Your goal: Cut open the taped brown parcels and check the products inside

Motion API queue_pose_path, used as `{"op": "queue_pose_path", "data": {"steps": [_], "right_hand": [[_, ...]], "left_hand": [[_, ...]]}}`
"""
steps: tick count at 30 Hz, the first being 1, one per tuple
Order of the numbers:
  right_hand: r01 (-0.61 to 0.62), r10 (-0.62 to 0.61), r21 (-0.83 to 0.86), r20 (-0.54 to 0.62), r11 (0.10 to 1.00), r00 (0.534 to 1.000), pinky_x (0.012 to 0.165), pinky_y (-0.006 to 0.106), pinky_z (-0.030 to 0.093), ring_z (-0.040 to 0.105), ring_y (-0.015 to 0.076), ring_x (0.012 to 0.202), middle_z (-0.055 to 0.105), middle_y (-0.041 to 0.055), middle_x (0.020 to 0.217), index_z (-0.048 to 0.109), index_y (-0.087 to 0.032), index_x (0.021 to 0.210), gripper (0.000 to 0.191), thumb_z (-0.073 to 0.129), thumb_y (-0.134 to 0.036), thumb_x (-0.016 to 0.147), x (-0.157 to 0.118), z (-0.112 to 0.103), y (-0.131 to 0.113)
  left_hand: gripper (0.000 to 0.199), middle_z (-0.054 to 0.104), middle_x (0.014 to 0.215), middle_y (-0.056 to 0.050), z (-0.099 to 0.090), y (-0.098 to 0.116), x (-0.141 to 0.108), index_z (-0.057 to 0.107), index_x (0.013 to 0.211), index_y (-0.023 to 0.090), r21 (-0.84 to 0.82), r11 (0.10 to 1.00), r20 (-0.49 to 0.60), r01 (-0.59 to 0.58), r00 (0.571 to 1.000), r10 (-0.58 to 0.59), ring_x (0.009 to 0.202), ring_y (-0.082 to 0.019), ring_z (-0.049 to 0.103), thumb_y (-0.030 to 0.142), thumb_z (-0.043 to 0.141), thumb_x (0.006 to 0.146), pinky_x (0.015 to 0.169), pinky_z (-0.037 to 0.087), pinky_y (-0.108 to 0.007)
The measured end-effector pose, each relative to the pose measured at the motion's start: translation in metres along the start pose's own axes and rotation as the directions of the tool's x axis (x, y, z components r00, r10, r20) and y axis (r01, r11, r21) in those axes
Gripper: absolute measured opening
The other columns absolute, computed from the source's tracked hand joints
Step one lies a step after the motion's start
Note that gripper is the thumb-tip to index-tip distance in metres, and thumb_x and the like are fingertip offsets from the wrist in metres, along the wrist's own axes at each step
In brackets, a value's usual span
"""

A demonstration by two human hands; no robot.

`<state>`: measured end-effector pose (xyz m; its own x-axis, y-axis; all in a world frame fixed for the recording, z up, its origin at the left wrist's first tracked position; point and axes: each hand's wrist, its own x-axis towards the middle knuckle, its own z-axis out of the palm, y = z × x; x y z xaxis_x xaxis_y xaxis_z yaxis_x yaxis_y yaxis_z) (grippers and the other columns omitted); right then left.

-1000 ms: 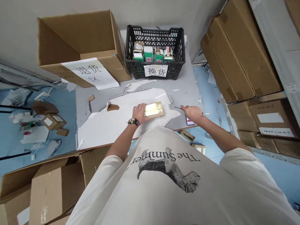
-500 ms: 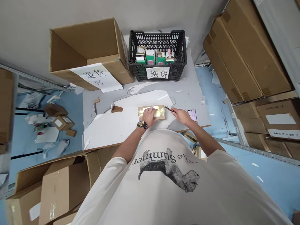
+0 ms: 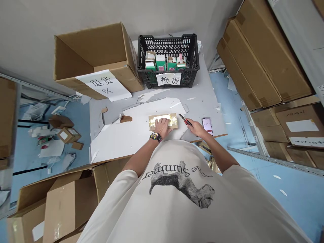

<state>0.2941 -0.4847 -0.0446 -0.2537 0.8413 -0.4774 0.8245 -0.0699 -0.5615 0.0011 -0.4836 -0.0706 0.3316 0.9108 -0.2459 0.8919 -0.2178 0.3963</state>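
A small taped cardboard box (image 3: 174,125) lies on the white board near the table's front edge, with shiny clear tape along its top. My left hand (image 3: 162,126), wearing a watch, grips this box from the near side with its fingers over the top. Just right of the box, my right hand (image 3: 194,127) is closed around a red and black utility knife (image 3: 186,120). The knife's tip points up and left, apart from the box. A phone (image 3: 207,126) with a lit screen lies to the right of that hand.
At the back stand a big open carton (image 3: 88,50) with a paper sign and a black plastic crate (image 3: 168,37) holding several small green-and-white boxes. Large cartons (image 3: 263,64) are stacked at right. More cartons (image 3: 60,206) sit at lower left. Scraps and small boxes (image 3: 68,134) litter the blue floor.
My right hand has drawn the knife slightly away from the box and turned its tip upward. The fingers of my left hand have spread a little on the box. The view has shifted slightly.
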Motion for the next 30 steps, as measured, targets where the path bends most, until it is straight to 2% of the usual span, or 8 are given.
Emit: {"op": "queue_pose_path", "data": {"steps": [3,5,9,12,17,24,27,30], "right_hand": [[-0.041,0.035,0.113,0.052,0.993,0.998,0.086,0.029,0.062,0.080,0.0183,0.076,0.086,0.0082,0.132,0.051,-0.026,0.176,0.059,0.052,-0.032,0.118,-0.001,0.005,0.000],[-0.056,0.046,0.156,0.067,0.986,0.997,0.082,0.028,0.061,0.079,0.0161,0.070,0.085,0.0076,0.134,0.050,-0.027,0.177,0.059,0.051,-0.032,0.118,-0.002,0.007,-0.001],[-0.081,0.064,0.193,0.092,0.978,0.994,0.078,0.027,0.062,0.080,0.0160,0.073,0.083,0.0087,0.139,0.051,-0.028,0.177,0.059,0.050,-0.033,0.118,-0.003,0.014,-0.003],[-0.081,0.052,0.239,0.127,0.968,0.991,0.072,0.026,0.061,0.078,0.0163,0.071,0.084,0.0084,0.132,0.052,-0.027,0.177,0.059,0.048,-0.032,0.118,-0.005,0.018,-0.002],[-0.099,0.065,0.253,0.139,0.962,0.988,0.067,0.023,0.057,0.072,0.0150,0.067,0.085,0.0063,0.119,0.056,-0.026,0.174,0.057,0.046,-0.032,0.118,-0.004,0.015,0.003],[-0.062,-0.002,0.326,0.194,0.943,0.981,0.069,0.022,0.056,0.068,0.0141,0.068,0.080,0.0006,0.100,0.071,-0.024,0.151,0.043,0.060,-0.037,0.112,0.012,0.007,0.017],[-0.077,-0.009,0.349,0.240,0.934,0.971,0.066,0.022,0.054,0.065,0.0141,0.065,0.075,-0.0027,0.092,0.074,-0.025,0.142,0.038,0.057,-0.037,0.110,0.021,0.012,0.023],[-0.087,-0.003,0.384,0.230,0.919,0.973,0.065,0.023,0.052,0.061,0.0146,0.065,0.069,-0.0043,0.086,0.075,-0.026,0.137,0.037,0.055,-0.034,0.108,0.029,0.017,0.025]], "left_hand": [[0.055,0.069,0.152,-0.018,0.004,0.003,0.001,0.069,0.150,0.030,0.014,1.000,-0.008,0.027,1.000,-0.026,0.148,-0.047,0.055,0.040,0.081,0.098,0.139,0.024,-0.073],[0.057,0.069,0.149,-0.019,0.005,0.004,0.006,0.070,0.145,0.028,0.019,0.999,0.009,0.040,0.999,-0.041,0.145,-0.048,0.056,0.039,0.086,0.092,0.137,0.026,-0.073],[0.061,0.071,0.144,-0.019,0.003,0.003,0.017,0.068,0.139,0.027,0.010,0.999,0.073,0.054,0.996,-0.054,0.144,-0.049,0.056,0.040,0.092,0.084,0.134,0.026,-0.077],[0.064,0.077,0.136,-0.019,0.001,0.000,0.021,0.064,0.141,0.026,-0.016,0.998,0.109,0.066,0.992,-0.064,0.147,-0.048,0.056,0.039,0.092,0.085,0.134,0.026,-0.077],[0.060,0.079,0.142,-0.018,0.003,-0.004,0.016,0.067,0.146,0.029,-0.046,0.998,0.082,0.037,0.996,-0.033,0.154,-0.047,0.053,0.037,0.087,0.090,0.137,0.020,-0.076],[0.053,0.073,0.151,-0.016,0.004,-0.001,0.008,0.070,0.147,0.031,-0.008,1.000,0.040,0.005,0.999,-0.004,0.149,-0.047,0.057,0.034,0.083,0.095,0.135,0.023,-0.079],[0.054,0.072,0.150,-0.015,0.003,0.000,0.008,0.070,0.148,0.033,0.006,1.000,0.054,0.008,0.999,-0.008,0.149,-0.047,0.057,0.034,0.085,0.096,0.136,0.023,-0.080],[0.057,0.072,0.149,-0.016,0.002,-0.001,0.008,0.070,0.150,0.033,0.011,1.000,0.061,0.003,0.998,-0.004,0.148,-0.047,0.058,0.033,0.085,0.096,0.135,0.024,-0.080]]}}
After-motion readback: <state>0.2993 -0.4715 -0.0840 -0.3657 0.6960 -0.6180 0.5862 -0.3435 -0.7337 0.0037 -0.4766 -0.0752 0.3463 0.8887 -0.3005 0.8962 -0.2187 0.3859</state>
